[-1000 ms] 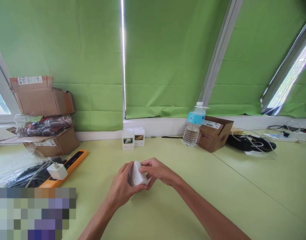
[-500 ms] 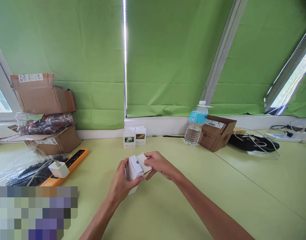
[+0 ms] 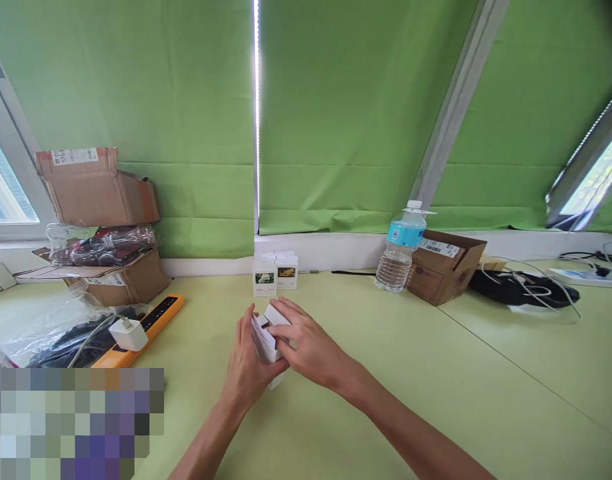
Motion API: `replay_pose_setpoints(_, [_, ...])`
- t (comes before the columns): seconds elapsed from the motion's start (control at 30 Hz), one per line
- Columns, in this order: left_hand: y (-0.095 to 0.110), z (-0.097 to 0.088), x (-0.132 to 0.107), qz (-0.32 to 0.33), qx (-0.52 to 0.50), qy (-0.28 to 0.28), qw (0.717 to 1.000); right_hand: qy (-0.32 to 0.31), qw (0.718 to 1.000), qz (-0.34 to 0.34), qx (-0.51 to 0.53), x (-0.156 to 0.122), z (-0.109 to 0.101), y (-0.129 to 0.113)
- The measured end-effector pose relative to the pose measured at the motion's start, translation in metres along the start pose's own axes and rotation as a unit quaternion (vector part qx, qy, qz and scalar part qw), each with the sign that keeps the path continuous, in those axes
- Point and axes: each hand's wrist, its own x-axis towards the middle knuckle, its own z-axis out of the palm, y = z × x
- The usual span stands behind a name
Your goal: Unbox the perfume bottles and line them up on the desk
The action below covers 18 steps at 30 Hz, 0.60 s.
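**on the table:** a small white box (image 3: pixel 266 338) is sitting between both hands, well out from the far edge of the pale green table (image 3: pixel 401 400), and is tilted, not lying flat.

**left hand** (image 3: pixel 247 373): is curling narrowly around the box from the left and below, its fingers pointing up and pressing on the box's side.

**right hand** (image 3: pixel 309 350): is lying over the box from the right, only slightly open, with its fingers (image 3: pixel 281 312) resting on the top edge. the two hands are nearly touching. a white corner is showing under the left hand; which part it is, i cannot tell.

**nearby:** a stack of small white picture boxes (image 3: pixel 275 275) is standing at the far edge, just ahead of the hands. a water bottle (image 3: pixel 400 257) and a cardboard box (image 3: pixel 445 270) are standing well to the right. an orange power strip (image 3: pixel 153 333) with a white charger (image 3: pixel 129 334) is lying to the left, near a plastic bag (image 3: pixel 61 343). a seam (image 3: pixel 516 367) is running across the table on the right. stacked cardboard boxes (image 3: pixel 106 227) are standing at the far left, against a green curtain (image 3: pixel 346 120).
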Motion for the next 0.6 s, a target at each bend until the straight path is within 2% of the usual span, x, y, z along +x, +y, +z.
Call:
replay_pose_setpoints(0.1, [0.001,-0.001,-0.002,-0.008,0.042,0.003,0.999,-0.016,1.000,-0.005,-0.008,-0.002,0.000,-0.007])
replay_pose_setpoints(0.23, [0.007,-0.009,0.000,-0.044,0.037,-0.025,0.998,-0.019,0.997,0.068,0.043,0.000,0.000,-0.006])
replay_pose_setpoints(0.33, [0.015,-0.027,0.002,-0.022,0.051,-0.078,0.995,-0.041,0.982,0.127,0.135,0.003,-0.001,-0.001])
replay_pose_setpoints(0.4, [0.019,-0.046,-0.004,-0.010,0.102,-0.089,0.991,-0.058,0.967,0.146,0.200,0.004,-0.001,0.002])
replay_pose_setpoints(0.5, [0.019,-0.085,-0.035,0.022,0.191,-0.035,0.981,-0.066,0.957,0.162,0.232,0.003,-0.001,0.003])
replay_pose_setpoints(0.6, [0.010,-0.129,-0.087,0.035,0.231,0.101,0.967,-0.058,0.959,0.165,0.224,0.002,0.000,0.003])
